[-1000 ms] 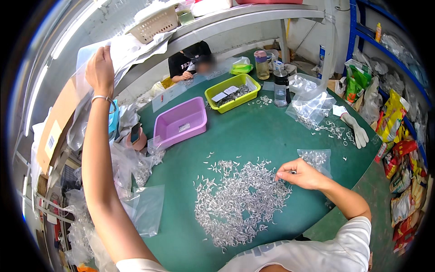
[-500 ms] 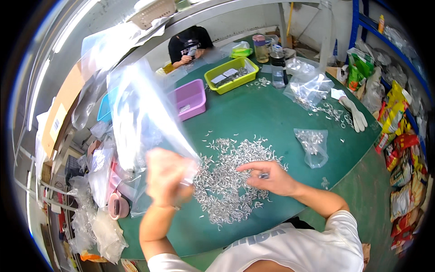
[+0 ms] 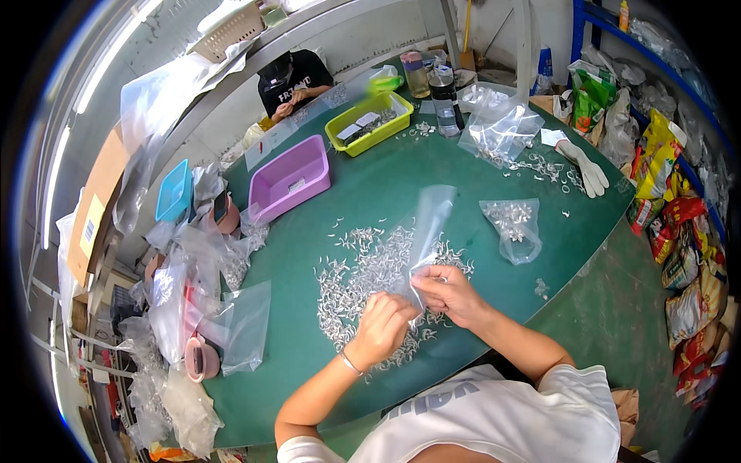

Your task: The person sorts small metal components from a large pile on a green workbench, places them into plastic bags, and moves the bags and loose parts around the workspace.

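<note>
Both hands pinched shut on the near end of a clear plastic bag (image 3: 423,231): left hand (image 3: 384,326) at its lower edge, right hand (image 3: 448,292) just beside. Long axis running up and away from the hands, over the heap of small metal parts (image 3: 363,270) on the green counter (image 3: 401,174). Neither hand clearly nearer.
</note>
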Motion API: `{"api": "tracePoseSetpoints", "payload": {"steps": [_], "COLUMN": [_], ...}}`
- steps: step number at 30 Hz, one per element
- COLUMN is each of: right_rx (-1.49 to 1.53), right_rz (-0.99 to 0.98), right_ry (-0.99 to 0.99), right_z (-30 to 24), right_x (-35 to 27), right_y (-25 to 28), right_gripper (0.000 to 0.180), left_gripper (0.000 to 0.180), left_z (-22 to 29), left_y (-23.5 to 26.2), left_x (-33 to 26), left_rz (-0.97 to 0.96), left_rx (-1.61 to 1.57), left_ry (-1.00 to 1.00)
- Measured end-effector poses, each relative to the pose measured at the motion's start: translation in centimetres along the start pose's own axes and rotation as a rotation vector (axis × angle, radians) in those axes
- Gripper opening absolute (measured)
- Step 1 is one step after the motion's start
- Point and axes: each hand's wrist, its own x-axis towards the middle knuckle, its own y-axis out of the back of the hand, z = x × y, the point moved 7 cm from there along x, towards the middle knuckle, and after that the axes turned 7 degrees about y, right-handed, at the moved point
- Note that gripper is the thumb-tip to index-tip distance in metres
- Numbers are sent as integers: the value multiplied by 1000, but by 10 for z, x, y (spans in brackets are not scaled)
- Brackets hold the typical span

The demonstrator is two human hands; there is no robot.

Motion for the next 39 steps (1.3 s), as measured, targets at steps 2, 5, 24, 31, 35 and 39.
{"api": "tracePoseSetpoints", "payload": {"steps": [2, 5, 24, 31, 35, 39], "right_rx": [3, -133, -262, -256, -495, -432], "right_rz": [31, 127, 126, -283, -124, -38], "right_ry": [2, 60, 185, 33, 331, 636], "right_z": [5, 3, -40, -39, -127, -222], "right_x": [0, -6, 26, 38, 51, 86], "right_y": [14, 31, 44, -6, -34, -70], "right_gripper": [11, 14, 33, 12, 12, 16], "left_gripper": [43, 54, 25, 31, 55, 60], "left_z": [-9, -15, -73, -78, -77, -81], "left_y": [-11, -23, 18, 58, 102, 157], "left_x": [-5, -13, 15, 37, 53, 70], "left_rz": [-53, -105, 167, 299, 300, 353], "left_rx": [16, -47, -1446, -1631, -1569, -1072], "left_ry": [125, 360, 794, 720, 642, 677]}}
